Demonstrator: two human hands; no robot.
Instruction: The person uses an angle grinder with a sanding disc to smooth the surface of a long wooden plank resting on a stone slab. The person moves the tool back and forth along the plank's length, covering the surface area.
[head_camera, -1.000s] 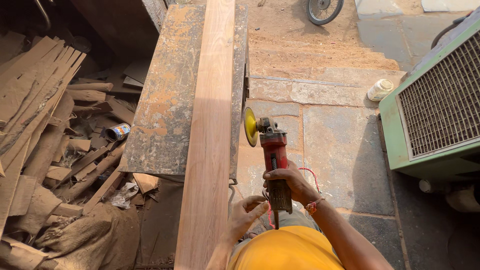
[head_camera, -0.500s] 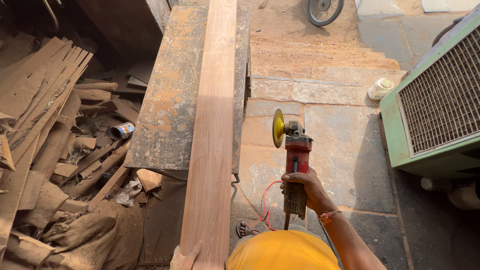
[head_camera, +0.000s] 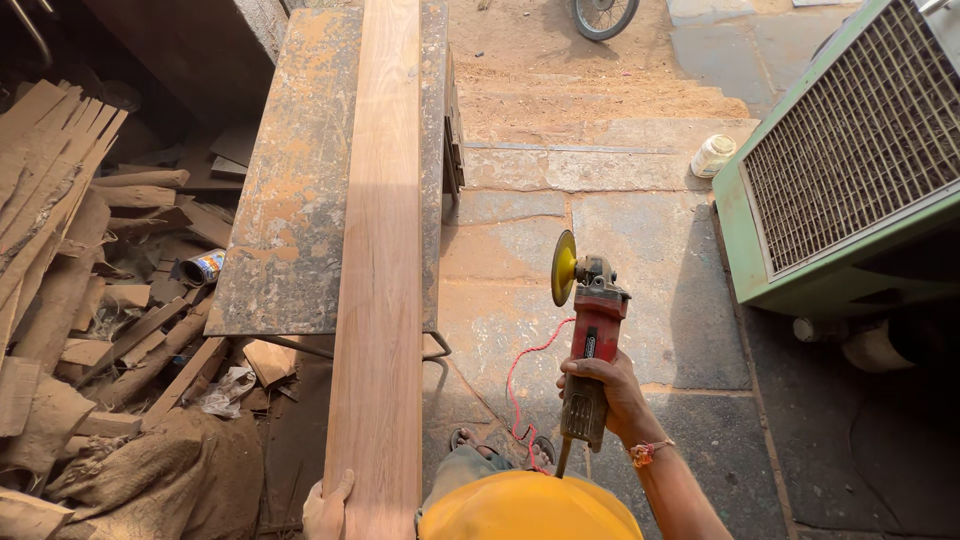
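Note:
My right hand (head_camera: 612, 392) grips a red angle grinder (head_camera: 590, 345) by its body, held out over the stone floor to the right of the bench. Its yellow disc (head_camera: 563, 268) faces left and stands clear of the wood. A red cord (head_camera: 522, 380) loops down from the tool. A long, pale wooden plank (head_camera: 382, 260) lies lengthwise on a rusty metal bench (head_camera: 290, 200) and overhangs the near end. At the bottom edge of the view my left hand (head_camera: 328, 508) rests on the plank's left side near that end, thumb on top.
A heap of scrap wood and offcuts (head_camera: 80, 280), with a small tin (head_camera: 203, 267) among them, fills the left. A green grilled machine (head_camera: 850, 170) stands at the right, a white jar (head_camera: 713, 156) beside it. A wheel (head_camera: 603, 15) shows at the top.
The grinder has swung right, away from the plank. My left hand has left the grinder and now rests on the plank's near end.

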